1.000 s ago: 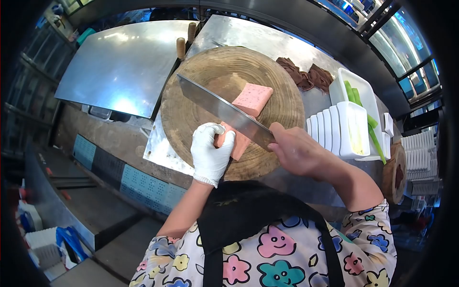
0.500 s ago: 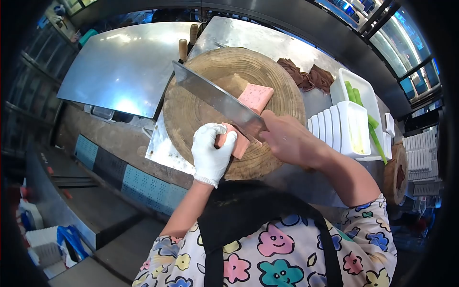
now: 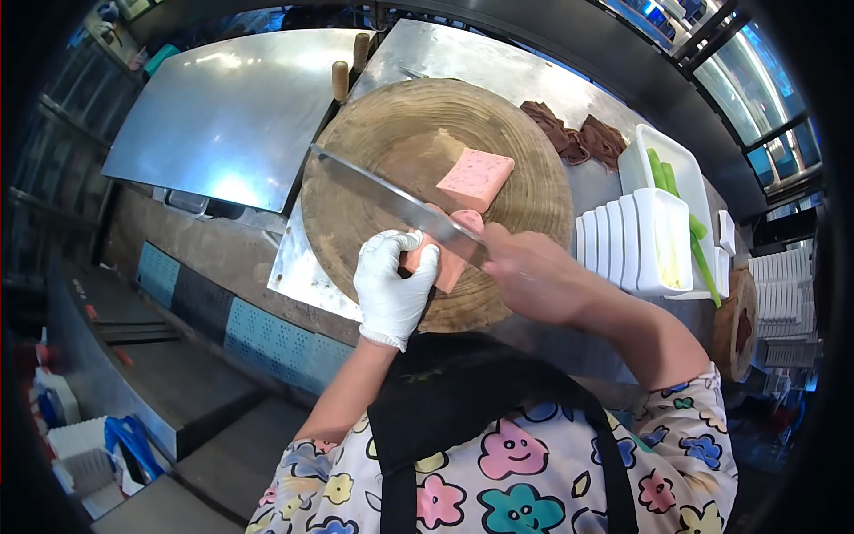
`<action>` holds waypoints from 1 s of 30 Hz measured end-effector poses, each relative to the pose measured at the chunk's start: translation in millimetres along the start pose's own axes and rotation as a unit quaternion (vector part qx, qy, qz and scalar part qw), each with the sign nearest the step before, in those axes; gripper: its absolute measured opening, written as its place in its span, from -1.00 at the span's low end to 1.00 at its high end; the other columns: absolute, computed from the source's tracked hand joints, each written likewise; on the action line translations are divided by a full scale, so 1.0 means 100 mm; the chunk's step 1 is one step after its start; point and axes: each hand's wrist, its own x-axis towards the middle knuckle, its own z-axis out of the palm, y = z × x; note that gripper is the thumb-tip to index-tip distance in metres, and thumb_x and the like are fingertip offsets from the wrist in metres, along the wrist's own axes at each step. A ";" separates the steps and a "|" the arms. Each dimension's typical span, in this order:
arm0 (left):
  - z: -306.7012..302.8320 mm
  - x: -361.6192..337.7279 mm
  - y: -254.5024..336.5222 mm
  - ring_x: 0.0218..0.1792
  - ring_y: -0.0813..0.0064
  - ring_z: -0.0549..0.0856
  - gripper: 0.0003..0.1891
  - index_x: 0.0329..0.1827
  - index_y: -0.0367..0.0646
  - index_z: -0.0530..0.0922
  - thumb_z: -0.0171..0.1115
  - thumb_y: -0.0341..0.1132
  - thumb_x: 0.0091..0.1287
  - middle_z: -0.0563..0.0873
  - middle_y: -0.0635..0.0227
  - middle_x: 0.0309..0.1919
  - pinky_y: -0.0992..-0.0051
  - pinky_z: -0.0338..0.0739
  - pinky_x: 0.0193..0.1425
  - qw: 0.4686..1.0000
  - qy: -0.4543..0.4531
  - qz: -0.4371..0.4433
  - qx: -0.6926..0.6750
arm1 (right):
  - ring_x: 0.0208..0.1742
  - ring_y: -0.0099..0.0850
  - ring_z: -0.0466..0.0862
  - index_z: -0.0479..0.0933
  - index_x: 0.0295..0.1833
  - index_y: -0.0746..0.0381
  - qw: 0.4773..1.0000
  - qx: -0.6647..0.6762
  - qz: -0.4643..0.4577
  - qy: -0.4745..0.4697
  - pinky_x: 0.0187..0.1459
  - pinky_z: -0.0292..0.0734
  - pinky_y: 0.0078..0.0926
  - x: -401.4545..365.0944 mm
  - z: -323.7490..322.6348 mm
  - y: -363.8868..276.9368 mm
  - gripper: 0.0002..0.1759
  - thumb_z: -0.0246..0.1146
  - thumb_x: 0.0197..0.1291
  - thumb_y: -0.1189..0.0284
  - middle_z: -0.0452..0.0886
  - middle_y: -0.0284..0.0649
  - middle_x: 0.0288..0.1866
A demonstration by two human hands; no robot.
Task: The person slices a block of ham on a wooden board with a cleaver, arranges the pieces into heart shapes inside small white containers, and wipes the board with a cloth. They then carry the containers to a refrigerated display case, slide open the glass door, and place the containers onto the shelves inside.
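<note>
My left hand [image 3: 390,289], in a white glove, is closed around a pink block of luncheon meat [image 3: 452,269] near the front of the round wooden chopping block [image 3: 529,165]. My bare right hand [image 3: 529,269] grips a wide cleaver [image 3: 388,196], its handle hidden in the fist. The blade slants from upper left down to the right, along the far side of the held meat. Just beyond the blade lies a small cut piece of meat [image 3: 468,220]. Farther back rests a larger luncheon meat chunk [image 3: 479,178], touched by neither hand.
To the right stand several stacked white dishes [image 3: 614,245] and a white tub [image 3: 698,169] with green stalks [image 3: 669,178]. A brown cloth [image 3: 578,138] lies behind the chopping block. A steel cover [image 3: 222,116] is at left, with wooden handles [image 3: 340,82] beside it.
The cleaver's blade has come down and turned more edge-on against the held meat. A small piece now shows beyond the blade. My left hand keeps its hold.
</note>
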 end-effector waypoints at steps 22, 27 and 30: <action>-0.05 -0.12 0.01 -0.26 0.36 0.67 -0.75 -0.33 -0.22 0.57 0.52 -0.48 0.03 0.68 0.23 -0.27 0.45 0.58 -0.13 0.999 0.029 -0.012 -0.017 | -0.25 0.27 0.56 0.25 -0.15 0.40 0.999 0.040 0.008 -0.006 -0.23 0.40 0.08 -0.13 -0.16 -0.11 -0.75 0.11 0.32 0.44 0.55 0.25 -0.40; -0.04 -0.12 -0.01 -0.22 0.20 0.67 -0.72 -0.36 -0.16 0.55 0.54 -0.42 -0.03 0.68 0.20 -0.30 0.33 0.57 -0.10 0.999 0.027 -0.025 -0.029 | -0.26 0.27 0.57 0.29 0.01 0.48 1.000 0.020 -0.023 0.003 -0.21 0.43 0.07 0.17 0.18 0.03 -0.69 0.11 0.29 0.47 0.56 0.29 -0.39; -0.05 -0.13 0.00 -0.22 0.19 0.66 -0.73 -0.36 -0.17 0.55 0.54 -0.43 -0.03 0.68 0.20 -0.31 0.33 0.57 -0.11 0.999 0.022 -0.022 -0.021 | -0.19 0.23 0.59 0.25 0.24 0.62 0.999 0.035 -0.009 0.001 -0.14 0.44 0.08 0.29 0.12 -0.12 -0.44 0.05 0.09 0.59 0.57 0.35 -0.27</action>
